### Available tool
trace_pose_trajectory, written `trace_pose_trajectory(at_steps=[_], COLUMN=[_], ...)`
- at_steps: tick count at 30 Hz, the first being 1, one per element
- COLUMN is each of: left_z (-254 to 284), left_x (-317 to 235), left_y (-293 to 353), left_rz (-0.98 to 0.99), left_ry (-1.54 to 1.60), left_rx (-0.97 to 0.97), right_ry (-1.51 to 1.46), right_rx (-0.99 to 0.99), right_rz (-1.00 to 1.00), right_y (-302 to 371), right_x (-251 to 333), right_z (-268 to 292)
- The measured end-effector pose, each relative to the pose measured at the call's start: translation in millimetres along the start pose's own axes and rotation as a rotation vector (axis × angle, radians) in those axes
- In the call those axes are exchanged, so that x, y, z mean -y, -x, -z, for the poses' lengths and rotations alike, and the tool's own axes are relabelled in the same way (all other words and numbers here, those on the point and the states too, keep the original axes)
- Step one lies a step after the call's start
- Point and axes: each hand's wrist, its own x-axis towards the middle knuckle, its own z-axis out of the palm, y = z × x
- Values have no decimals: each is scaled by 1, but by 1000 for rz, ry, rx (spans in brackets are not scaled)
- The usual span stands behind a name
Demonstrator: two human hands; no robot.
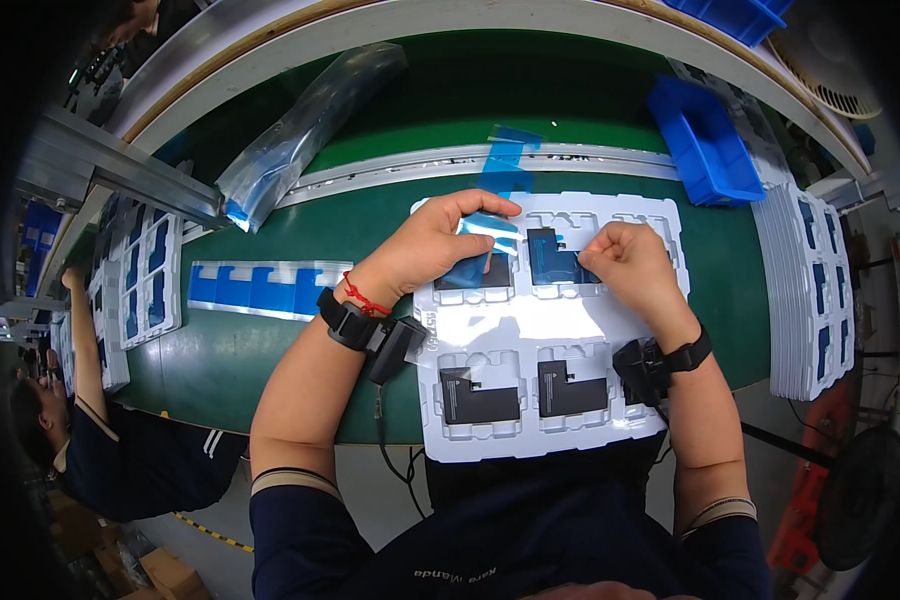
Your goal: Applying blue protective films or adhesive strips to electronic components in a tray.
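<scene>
A white plastic tray (530, 325) lies before me with flat black phone batteries in its pockets. My left hand (445, 240) is over its far left pocket, thumb and fingers closed on a clear strip with blue film pieces (507, 165). The strip's far end reaches past the tray, and its near part overlaps a battery (480, 275). Beside it, another battery (553, 258) looks blue, with film on its face. At its right edge my right hand (628, 262) pinches the film; the fingertips hide the exact grip. Two uncovered batteries (480, 397) (572, 388) sit in the near row.
Another blue film strip (270, 287) lies left on the green bench (230, 360). Beyond are a metal rail (400, 168), a clear plastic bag (305, 135) and a blue bin (707, 145). Stacked trays (805, 290) stand right, more trays (152, 275) left. A co-worker (120, 440) is at left.
</scene>
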Motion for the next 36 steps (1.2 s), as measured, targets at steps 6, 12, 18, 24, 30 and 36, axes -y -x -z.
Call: trace_pose_trajectory(at_steps=[6,12,18,24,30,36], left_z=[-2,1,-11,-33,-39,-40], left_x=[-1,-4,-7,-11,-17,-11], left_y=[-1,1,4,17,22,19], left_rz=[0,-5,-215,-355,-379,-334], left_ry=[23,16,36,-96,-36,72], left_rx=[-11,2,31,67,81,138], right_ry=[341,424,-46,-219,-58,-69], right_rx=[-146,-400,-232,-92,-180,-238], right_rz=[159,212,336,407,516,576], right_y=[11,16,17,21,39,45], right_x=[18,34,44,42,54,53], right_z=[-2,25,10,-16,-11,-9])
